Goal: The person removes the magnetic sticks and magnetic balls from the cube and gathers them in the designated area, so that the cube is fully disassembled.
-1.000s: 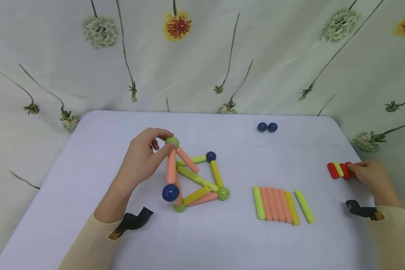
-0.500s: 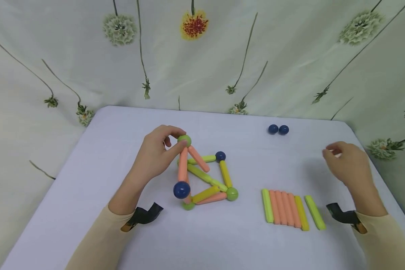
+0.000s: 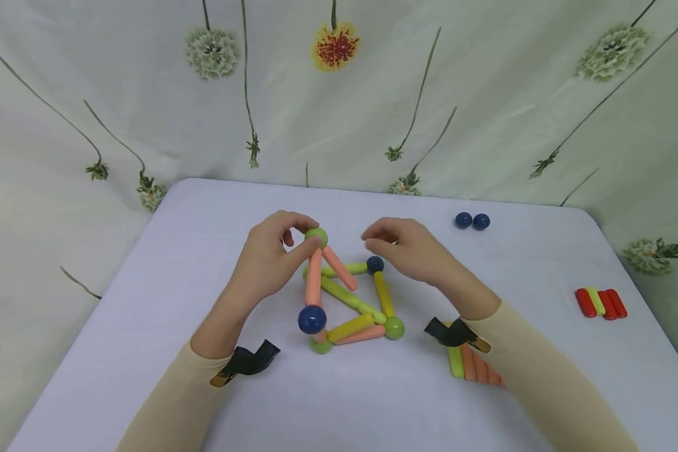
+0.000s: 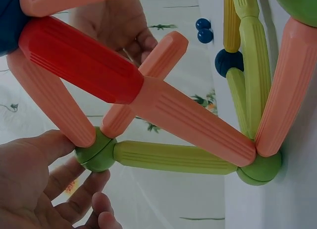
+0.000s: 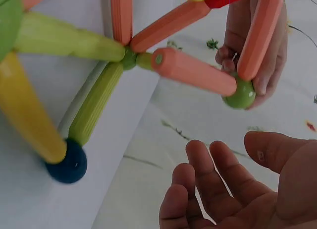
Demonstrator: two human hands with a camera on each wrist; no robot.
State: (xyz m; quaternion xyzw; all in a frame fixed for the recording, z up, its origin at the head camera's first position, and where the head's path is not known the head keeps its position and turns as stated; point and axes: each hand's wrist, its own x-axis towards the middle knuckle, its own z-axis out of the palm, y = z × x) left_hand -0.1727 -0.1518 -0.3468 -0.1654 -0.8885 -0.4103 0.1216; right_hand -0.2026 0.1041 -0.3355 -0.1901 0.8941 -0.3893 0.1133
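My left hand pinches a green ball at the top of a frame of magnetic sticks and balls. From that ball a salmon stick juts out with a free end, and another runs to a blue ball. A red stick joins a salmon one in the left wrist view. My right hand hovers right of the frame, above its low blue ball. In the right wrist view its fingers are relaxed, holding nothing. The green ball at the base rests on the table.
Two loose blue balls lie near the table's back edge. Several red and yellow-green sticks sit at the far right. My right forearm partly covers a row of salmon and yellow-green sticks. A flowered cloth hangs behind the table.
My right hand let go of a red stick in the right-hand group and travelled left to the frame. My left hand keeps its pinch on the green ball. The head view shifted slightly.
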